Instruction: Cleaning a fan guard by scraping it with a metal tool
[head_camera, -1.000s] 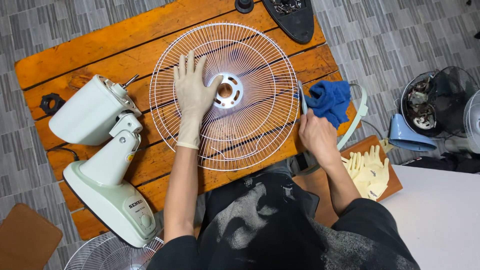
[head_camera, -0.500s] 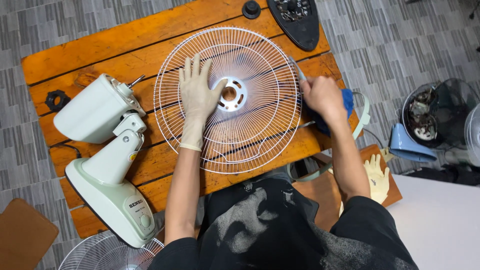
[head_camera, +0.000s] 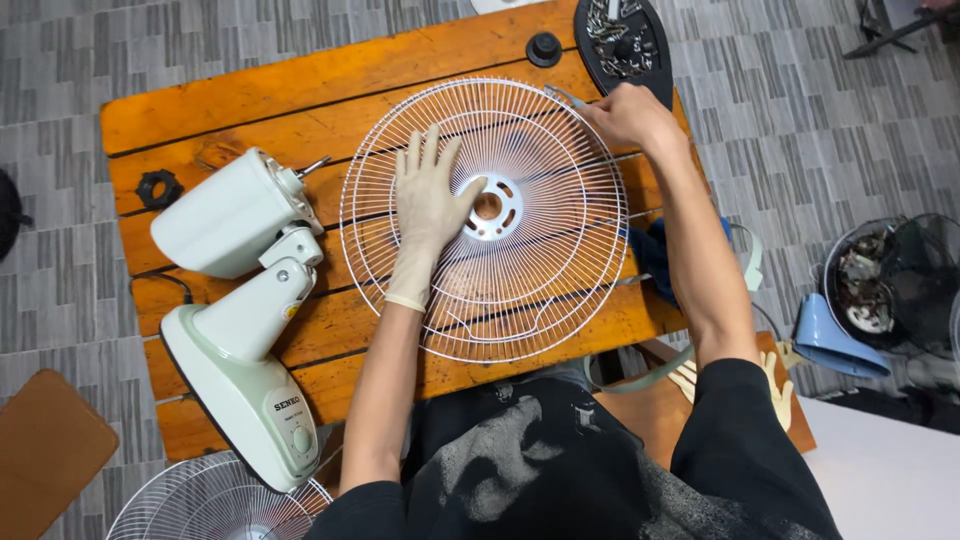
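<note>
A white wire fan grille lies flat on an orange wooden table. My left hand, in a pale glove, rests flat on the wires just left of the grille's round hub, fingers spread. My right hand, bare, is closed on the grille's far right rim, close to a thin grey piece that sticks out there. What that piece is I cannot tell.
A pale green fan body and stand lies left of the grille, next to a black ring nut. A black knob and a black cover holding small parts sit at the far edge. Another grille lies on the floor.
My right hand has travelled from the blue cloth at the table's right side, up along the grille's rim to its far right edge. My left hand has stayed on the grille.
</note>
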